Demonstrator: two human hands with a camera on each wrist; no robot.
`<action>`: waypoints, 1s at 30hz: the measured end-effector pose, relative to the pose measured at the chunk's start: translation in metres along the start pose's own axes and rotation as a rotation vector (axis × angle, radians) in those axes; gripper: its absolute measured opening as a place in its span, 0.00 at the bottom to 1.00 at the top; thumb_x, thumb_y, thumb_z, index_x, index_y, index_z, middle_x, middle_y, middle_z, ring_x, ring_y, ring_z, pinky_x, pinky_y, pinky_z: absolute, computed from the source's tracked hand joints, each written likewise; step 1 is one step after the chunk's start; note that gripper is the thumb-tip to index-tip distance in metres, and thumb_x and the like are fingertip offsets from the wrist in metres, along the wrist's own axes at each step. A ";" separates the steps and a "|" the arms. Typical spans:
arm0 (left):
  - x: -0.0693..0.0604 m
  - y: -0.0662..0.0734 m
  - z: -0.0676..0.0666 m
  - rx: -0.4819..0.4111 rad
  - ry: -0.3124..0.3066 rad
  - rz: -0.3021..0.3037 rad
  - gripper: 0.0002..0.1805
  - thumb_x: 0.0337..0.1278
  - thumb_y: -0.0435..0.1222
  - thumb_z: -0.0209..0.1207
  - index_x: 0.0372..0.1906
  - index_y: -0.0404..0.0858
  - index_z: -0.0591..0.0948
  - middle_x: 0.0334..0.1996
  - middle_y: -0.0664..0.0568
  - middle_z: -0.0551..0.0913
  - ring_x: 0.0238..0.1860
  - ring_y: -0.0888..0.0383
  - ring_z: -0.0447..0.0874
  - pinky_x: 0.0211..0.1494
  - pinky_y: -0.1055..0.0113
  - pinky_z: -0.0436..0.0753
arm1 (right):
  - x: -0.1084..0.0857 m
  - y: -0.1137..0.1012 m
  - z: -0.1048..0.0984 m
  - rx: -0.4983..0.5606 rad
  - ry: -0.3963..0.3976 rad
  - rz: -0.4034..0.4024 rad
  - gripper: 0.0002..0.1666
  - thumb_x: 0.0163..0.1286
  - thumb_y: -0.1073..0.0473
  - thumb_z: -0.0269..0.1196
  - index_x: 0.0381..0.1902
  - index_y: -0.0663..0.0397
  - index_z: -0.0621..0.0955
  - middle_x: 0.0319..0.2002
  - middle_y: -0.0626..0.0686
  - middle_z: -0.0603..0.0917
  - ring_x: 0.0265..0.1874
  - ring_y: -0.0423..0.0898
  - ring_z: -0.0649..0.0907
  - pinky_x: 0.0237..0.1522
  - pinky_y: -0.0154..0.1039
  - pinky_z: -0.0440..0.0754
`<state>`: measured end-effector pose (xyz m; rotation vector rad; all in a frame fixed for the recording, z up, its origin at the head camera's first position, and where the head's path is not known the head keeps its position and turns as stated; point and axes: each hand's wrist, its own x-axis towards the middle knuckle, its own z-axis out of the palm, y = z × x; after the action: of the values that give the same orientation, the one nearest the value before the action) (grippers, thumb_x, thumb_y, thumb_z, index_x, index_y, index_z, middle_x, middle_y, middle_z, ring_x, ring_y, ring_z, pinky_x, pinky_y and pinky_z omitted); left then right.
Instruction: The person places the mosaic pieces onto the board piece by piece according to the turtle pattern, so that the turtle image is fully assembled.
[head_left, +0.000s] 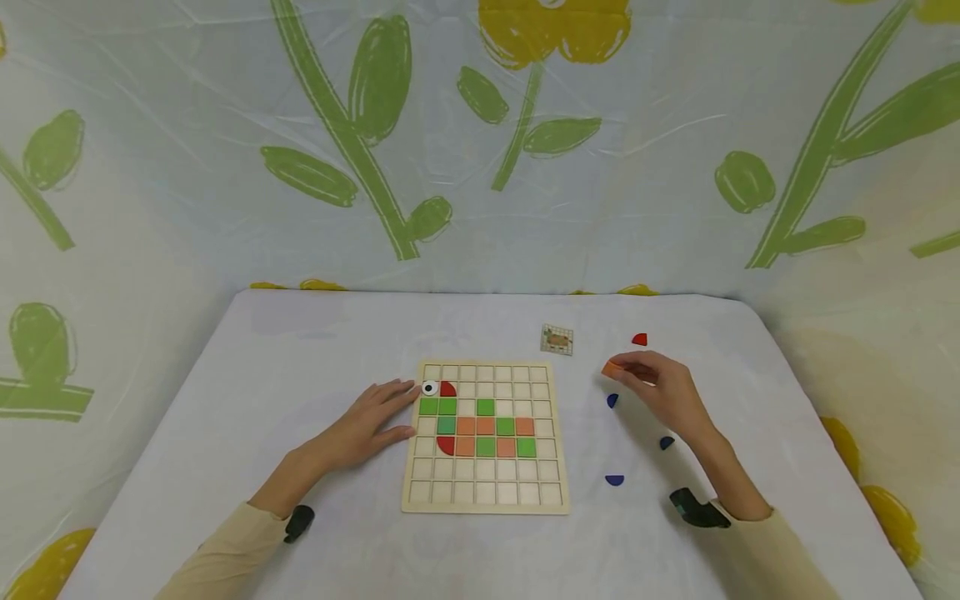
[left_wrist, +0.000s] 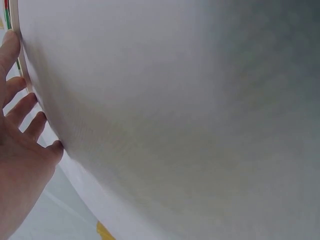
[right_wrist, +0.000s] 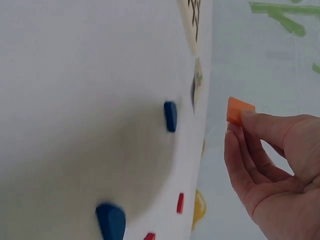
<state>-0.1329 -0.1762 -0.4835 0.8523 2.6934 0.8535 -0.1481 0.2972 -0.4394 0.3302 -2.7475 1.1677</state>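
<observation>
My right hand (head_left: 667, 393) pinches an orange square tile (head_left: 611, 369) between thumb and fingers, lifted above the table right of the board. In the right wrist view the tile (right_wrist: 235, 111) sticks out past the fingertips. A wooden grid board (head_left: 487, 507) lies mid-table. On it are green tiles (head_left: 486, 407), orange tiles (head_left: 466, 427), a teal tile (head_left: 446, 426), red quarter-circles (head_left: 447, 389) and a round eye piece (head_left: 430, 388). With fingers spread and fairly straight, my left hand (head_left: 363, 429) rests at the board's left edge, fingertips touching it.
Three blue half-circle pieces (head_left: 615, 481) lie scattered right of the board, below and beside my right hand. A red quarter-circle (head_left: 639, 339) lies farther back. Behind the board is a small picture card (head_left: 557, 340). Flower-printed cloth (head_left: 637, 208) hangs around the white table.
</observation>
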 end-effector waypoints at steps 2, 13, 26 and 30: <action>0.000 0.000 0.000 -0.003 -0.001 -0.004 0.36 0.71 0.43 0.64 0.77 0.35 0.67 0.77 0.40 0.64 0.79 0.36 0.54 0.79 0.36 0.49 | 0.002 -0.004 0.004 0.015 -0.016 0.010 0.13 0.70 0.67 0.69 0.52 0.62 0.86 0.46 0.58 0.88 0.45 0.56 0.89 0.46 0.16 0.77; -0.002 -0.002 0.000 0.009 0.012 0.007 0.36 0.71 0.43 0.64 0.77 0.36 0.67 0.76 0.39 0.65 0.78 0.36 0.56 0.78 0.36 0.50 | 0.010 -0.027 0.032 0.107 -0.074 -0.025 0.11 0.69 0.65 0.70 0.49 0.59 0.87 0.44 0.54 0.89 0.43 0.51 0.89 0.47 0.30 0.85; 0.000 -0.002 0.001 0.005 -0.003 0.000 0.37 0.71 0.44 0.63 0.78 0.36 0.66 0.76 0.40 0.64 0.79 0.36 0.55 0.79 0.36 0.49 | 0.014 -0.044 0.063 0.164 -0.136 -0.055 0.11 0.68 0.64 0.71 0.48 0.57 0.87 0.44 0.52 0.89 0.41 0.48 0.89 0.48 0.42 0.88; 0.000 -0.001 0.000 0.010 -0.002 0.000 0.36 0.71 0.44 0.63 0.77 0.35 0.67 0.76 0.39 0.64 0.78 0.36 0.55 0.79 0.37 0.49 | 0.015 -0.048 0.071 0.175 -0.165 -0.074 0.10 0.69 0.64 0.71 0.47 0.57 0.87 0.44 0.52 0.89 0.40 0.47 0.89 0.47 0.40 0.88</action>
<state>-0.1333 -0.1766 -0.4842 0.8551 2.6982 0.8396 -0.1535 0.2111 -0.4514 0.5681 -2.7460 1.4242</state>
